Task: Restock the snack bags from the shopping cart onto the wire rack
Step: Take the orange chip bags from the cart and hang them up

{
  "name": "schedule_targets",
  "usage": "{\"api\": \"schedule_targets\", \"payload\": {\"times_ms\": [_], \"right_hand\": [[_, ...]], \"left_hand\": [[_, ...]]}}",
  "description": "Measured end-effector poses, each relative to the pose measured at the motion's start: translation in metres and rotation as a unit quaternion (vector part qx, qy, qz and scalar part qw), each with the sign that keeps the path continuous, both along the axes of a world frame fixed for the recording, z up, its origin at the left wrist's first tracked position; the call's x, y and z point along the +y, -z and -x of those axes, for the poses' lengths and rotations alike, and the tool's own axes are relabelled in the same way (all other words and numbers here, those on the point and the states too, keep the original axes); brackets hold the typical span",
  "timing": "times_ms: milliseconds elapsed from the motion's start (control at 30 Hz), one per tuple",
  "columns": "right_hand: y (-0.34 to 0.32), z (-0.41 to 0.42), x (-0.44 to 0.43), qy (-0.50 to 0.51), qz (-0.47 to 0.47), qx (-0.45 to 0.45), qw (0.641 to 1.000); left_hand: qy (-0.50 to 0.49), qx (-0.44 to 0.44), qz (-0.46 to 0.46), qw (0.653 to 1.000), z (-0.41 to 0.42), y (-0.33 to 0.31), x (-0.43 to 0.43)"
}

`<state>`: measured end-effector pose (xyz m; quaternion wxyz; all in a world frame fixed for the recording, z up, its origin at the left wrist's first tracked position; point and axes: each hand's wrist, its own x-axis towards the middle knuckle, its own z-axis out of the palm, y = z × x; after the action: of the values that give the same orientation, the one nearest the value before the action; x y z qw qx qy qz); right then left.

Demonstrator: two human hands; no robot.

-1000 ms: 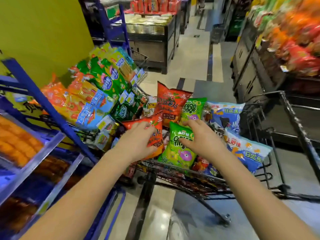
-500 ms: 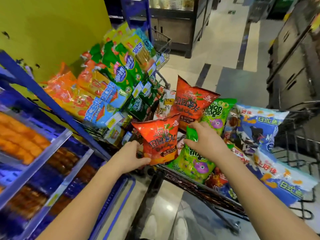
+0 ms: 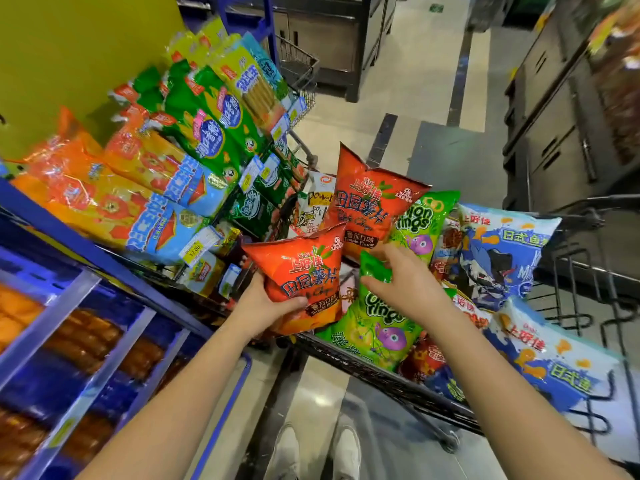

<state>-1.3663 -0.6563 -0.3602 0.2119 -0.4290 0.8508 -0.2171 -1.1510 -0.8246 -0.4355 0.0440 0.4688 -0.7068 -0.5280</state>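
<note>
Progress: we judge the job partly done. The wire rack (image 3: pixel 299 69) at ten o'clock already carries many bags, and the shopping cart (image 3: pixel 346 362) at one o'clock is still heaped.
Step in hand: we are taking an orange chip bag (image 3: pixel 304 271) out of the cart. It is not yet on the rack.
Left grip (image 3: pixel 263 306): it is closed round the lower left corner of the orange chip bag, thumb on the front. It holds the bag upright over the cart's nine o'clock corner.
Right grip (image 3: pixel 405 282): it lies on the top of a green onion-rings bag (image 3: pixel 377 327) in the cart, thumb across its face. We cannot tell whether it pinches the bag or only rests there.
Cart contents: beyond the green bag, at twelve o'clock, stand a second orange bag (image 3: pixel 370 202) and a second green bag (image 3: pixel 422 220). Two blue fish-snack bags (image 3: pixel 502 247) lie at three o'clock, with a white bag (image 3: pixel 315 209) at eleven and darker packs half buried underneath.
Rack contents: green corn-snack bags (image 3: pixel 207 133) sit high, orange-and-blue bags (image 3: pixel 138 202) below them, and small dark green packs (image 3: pixel 256 206) nearest the cart.
Blue shelf (image 3: pixel 86 289) at eight o'clock: it holds blurred orange and brown packs, which we judge are not our concern.
Left to do: we place this bag, then move nearly the whole cartload.
</note>
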Motion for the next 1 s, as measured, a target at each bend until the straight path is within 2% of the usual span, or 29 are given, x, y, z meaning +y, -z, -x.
{"api": "schedule_targets", "payload": {"times_ms": [233, 467, 800, 1000], "right_hand": [[-0.003, 0.014, -0.004, 0.014, 0.003, 0.004, 1.0], [-0.002, 0.042, -0.019, 0.144, 0.062, -0.092, 0.983], [0.02, 0.061, -0.07, 0.173, 0.127, -0.187, 0.959], [0.034, 0.061, -0.084, 0.171, 0.145, -0.197, 0.954]], "left_hand": [[-0.007, 0.03, -0.006, 1.0, -0.004, -0.015, -0.009], [-0.072, 0.083, -0.003, 0.994, -0.002, -0.04, -0.025], [-0.096, 0.141, -0.018, 0.985, -0.005, -0.061, -0.054], [-0.111, 0.155, -0.027, 0.981, -0.009, -0.066, -0.06]]}}
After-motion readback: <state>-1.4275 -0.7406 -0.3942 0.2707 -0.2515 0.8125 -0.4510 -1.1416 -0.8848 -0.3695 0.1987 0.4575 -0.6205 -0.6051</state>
